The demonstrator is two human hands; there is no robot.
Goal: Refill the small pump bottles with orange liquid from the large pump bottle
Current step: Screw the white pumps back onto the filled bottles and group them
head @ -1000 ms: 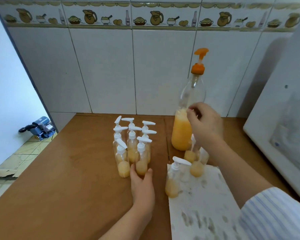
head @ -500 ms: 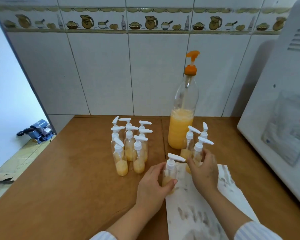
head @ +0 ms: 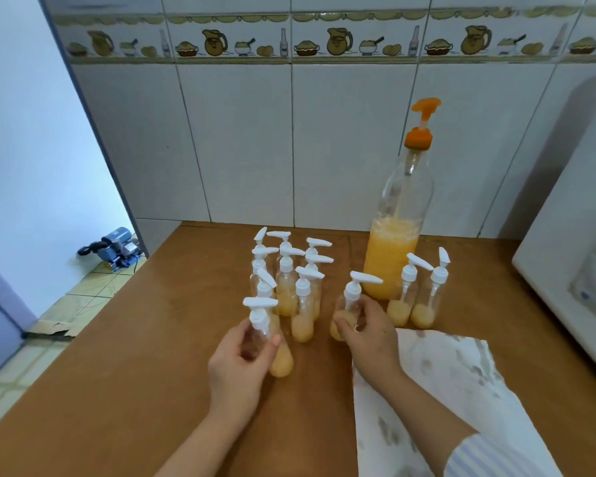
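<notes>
Brown wooden bench (head: 124, 390) set against a white tiled wall (head: 241, 139) with a border of painted jugs and bowls. Large pump bottle (head: 398, 235) stands near the back edge, right of centre, orange pump on top, orange liquid filling roughly its lower third. A cluster of small pump bottles (head: 289, 277) with white pumps stands left of it, near the middle of the bench, each with a little orange liquid at the bottom; packed close, nozzles pointing different ways. Two more small bottles (head: 422, 294) stand just beside the large bottle on its front right, touching or nearly so. Left hand (head: 241, 359) grips a small bottle (head: 260, 325) round its body, tilted, held just in front of the cluster; it looks clear where the fingers hold it. Right hand (head: 369, 328) curls round another small bottle (head: 350, 304), upright, between the cluster and the large bottle; fingers hide its lower half. White stained paper (head: 444, 383) lies toward the front right corner, under the right forearm. Large white appliance (head: 572, 256) fills the right edge. Off the left edge, a tiled floor (head: 83, 294) with a blue machine (head: 114, 247) on it.
</notes>
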